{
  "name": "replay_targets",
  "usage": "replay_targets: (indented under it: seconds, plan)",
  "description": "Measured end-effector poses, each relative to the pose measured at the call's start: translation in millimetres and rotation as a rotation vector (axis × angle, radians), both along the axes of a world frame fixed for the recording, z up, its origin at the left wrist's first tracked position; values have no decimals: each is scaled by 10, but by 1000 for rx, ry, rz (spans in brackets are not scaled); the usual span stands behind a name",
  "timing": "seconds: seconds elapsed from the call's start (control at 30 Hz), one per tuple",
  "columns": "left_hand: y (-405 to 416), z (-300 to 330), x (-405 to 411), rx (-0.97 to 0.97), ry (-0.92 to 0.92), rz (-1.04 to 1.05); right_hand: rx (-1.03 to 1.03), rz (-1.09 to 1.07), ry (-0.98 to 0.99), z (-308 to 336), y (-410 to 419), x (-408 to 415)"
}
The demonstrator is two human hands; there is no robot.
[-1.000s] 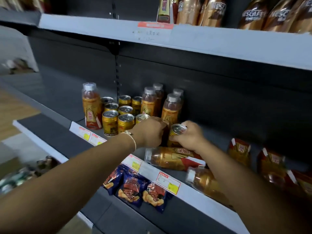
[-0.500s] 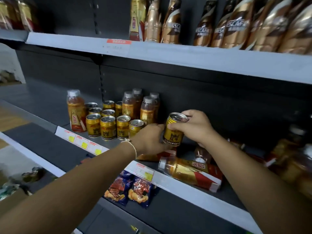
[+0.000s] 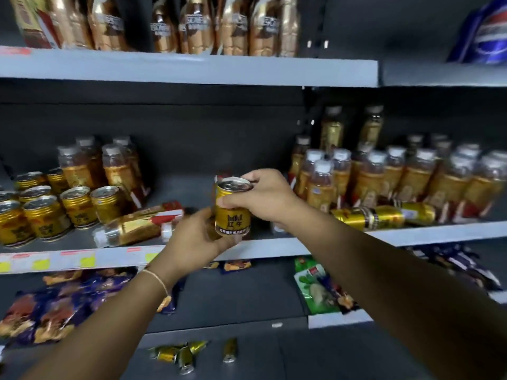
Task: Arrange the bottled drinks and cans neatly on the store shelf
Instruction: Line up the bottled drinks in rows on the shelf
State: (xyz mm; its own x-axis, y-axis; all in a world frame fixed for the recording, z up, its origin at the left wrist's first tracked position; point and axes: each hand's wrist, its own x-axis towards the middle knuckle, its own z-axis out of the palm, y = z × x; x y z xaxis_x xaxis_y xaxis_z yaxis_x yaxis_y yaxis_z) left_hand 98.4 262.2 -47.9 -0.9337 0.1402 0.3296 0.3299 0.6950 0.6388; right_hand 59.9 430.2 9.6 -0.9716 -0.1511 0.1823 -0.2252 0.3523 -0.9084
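both hands hold the can (image 3: 232, 205) upright at mid frame, above the shelf (image 3: 274, 249): right hand (image 3: 263, 196) grips its top, left hand (image 3: 196, 239) cups its bottom, likely to stand it with the cans (image 3: 49, 212) at left.

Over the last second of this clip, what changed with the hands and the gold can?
The right hand lifted the small gold can off the middle shelf and now holds it upright above the shelf's front edge. The left hand left the standing cans and now cups the can's base. The cluster of gold cans at left stayed standing; the gold bottle on its side stayed lying down.
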Motion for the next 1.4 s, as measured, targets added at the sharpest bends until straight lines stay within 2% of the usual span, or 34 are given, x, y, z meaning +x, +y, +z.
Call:
replay_targets:
  seconds: [0.13,0.37,0.5,0.67,0.93,1.23,1.4]
  plan:
    - [270,-46,109,-172,-10,-88,-2,-70,-40,-116,420,191]
    - [1100,-28,37,-278,36,-173,-43,-173,-49,-232,1433,400]
    - [1877,-20,-50,-293,108,-293,-53,-269,-62,-268,2252,448]
    - [3000,-27,-242,-398,148,-318,-58,-365,-48,-339,3363,410]
    - [4770,3,-483,-430,107,-349,-71,-431,-25,-461,5016,236]
    - [5871,-141,-823,-518,123,-477,80,-593,-39,-558,6240,-35]
    - [6131,-245,-986,-668,174,-444,180,-685,-39,-604,6602,-281]
